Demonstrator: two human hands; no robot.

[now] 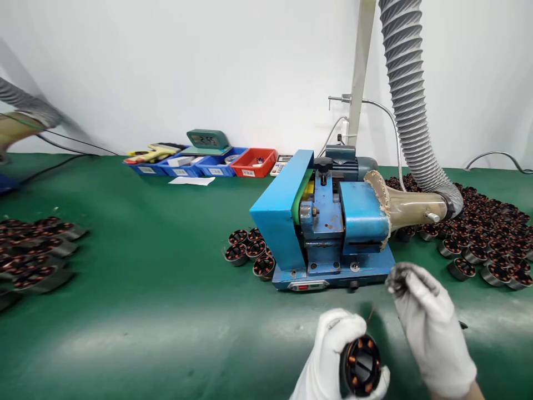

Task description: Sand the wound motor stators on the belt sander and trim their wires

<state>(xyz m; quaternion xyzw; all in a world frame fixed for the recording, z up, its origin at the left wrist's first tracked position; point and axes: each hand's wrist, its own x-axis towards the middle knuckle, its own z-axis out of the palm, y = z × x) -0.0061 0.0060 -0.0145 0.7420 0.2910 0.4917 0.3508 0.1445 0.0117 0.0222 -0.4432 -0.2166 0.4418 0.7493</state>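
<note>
Both my hands wear white gloves near the bottom edge. My left hand (pixel 333 355) is closed around a round black motor stator with copper windings (pixel 361 365), its open face turned toward me. My right hand (pixel 428 322) is raised beside it with the fingertips pinched together just in front of the blue bench machine (pixel 325 222); thin wire ends seem to run from the stator up to that pinch, but they are too fine to be sure.
The green mat (pixel 145 289) carries a small group of stators (pixel 250 253) left of the machine, a large heap (pixel 487 233) at right and another pile (pixel 33 255) at far left. A ribbed grey hose (pixel 410 105) joins the machine. Blue and red bins (pixel 216 162) line the back wall.
</note>
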